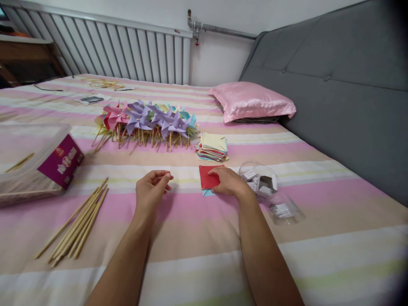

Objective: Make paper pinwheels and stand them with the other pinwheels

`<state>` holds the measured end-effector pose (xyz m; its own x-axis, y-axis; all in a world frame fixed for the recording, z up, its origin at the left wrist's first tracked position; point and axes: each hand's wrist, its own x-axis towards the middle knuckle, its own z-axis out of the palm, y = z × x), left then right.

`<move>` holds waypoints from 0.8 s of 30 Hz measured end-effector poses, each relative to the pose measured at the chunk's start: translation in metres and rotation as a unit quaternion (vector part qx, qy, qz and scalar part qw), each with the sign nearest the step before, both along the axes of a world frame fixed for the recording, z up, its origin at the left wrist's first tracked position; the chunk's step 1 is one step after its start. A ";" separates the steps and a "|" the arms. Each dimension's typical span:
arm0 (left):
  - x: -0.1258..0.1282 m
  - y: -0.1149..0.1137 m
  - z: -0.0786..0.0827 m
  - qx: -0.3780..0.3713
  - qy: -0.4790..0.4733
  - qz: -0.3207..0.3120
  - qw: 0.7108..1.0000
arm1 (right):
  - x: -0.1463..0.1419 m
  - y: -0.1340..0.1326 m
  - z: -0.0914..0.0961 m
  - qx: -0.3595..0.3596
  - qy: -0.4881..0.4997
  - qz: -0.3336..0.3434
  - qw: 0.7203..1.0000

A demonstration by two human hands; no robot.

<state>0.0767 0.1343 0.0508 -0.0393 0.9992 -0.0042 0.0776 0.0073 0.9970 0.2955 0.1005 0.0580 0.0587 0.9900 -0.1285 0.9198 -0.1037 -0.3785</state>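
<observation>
My right hand (230, 182) lies over a red paper square (208, 176), with fingers and thumb gripping its right side. Light blue paper (208, 193) shows beneath the red one. Just behind is a thicker stack of cut paper squares (213, 145), cream on top. My left hand (152, 187) hovers above the bedspread to the left, thumb and fingertips pinched together; anything between them is too small to make out. Finished paper pinwheels (170, 122) on sticks, purple, pink and blue, lie in a row farther back.
Several wooden sticks (81, 223) lie at left, beside a clear plastic box (60, 163) holding more. Right of my right hand are a round clear container (261, 180) with small white boxes and a plastic bag (283, 209). Farther back sits a pink pillow (253, 102) near the grey headboard (334, 85).
</observation>
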 end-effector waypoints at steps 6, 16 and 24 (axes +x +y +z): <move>-0.001 0.001 -0.001 0.003 -0.003 -0.001 1.000 | 0.002 -0.002 0.006 -0.023 0.013 -0.023 0.999; -0.001 0.000 0.000 -0.001 -0.003 -0.002 1.000 | 0.003 -0.003 0.011 -0.044 0.043 -0.037 0.997; -0.002 0.001 -0.001 -0.001 -0.002 -0.005 1.000 | 0.002 -0.002 0.008 -0.027 0.032 -0.042 0.998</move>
<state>0.0746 0.1353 0.0494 -0.0291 0.9995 -0.0073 0.0732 0.0094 0.9973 0.2974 0.0985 0.0663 0.1302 0.9734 -0.1884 0.8811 -0.2008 -0.4282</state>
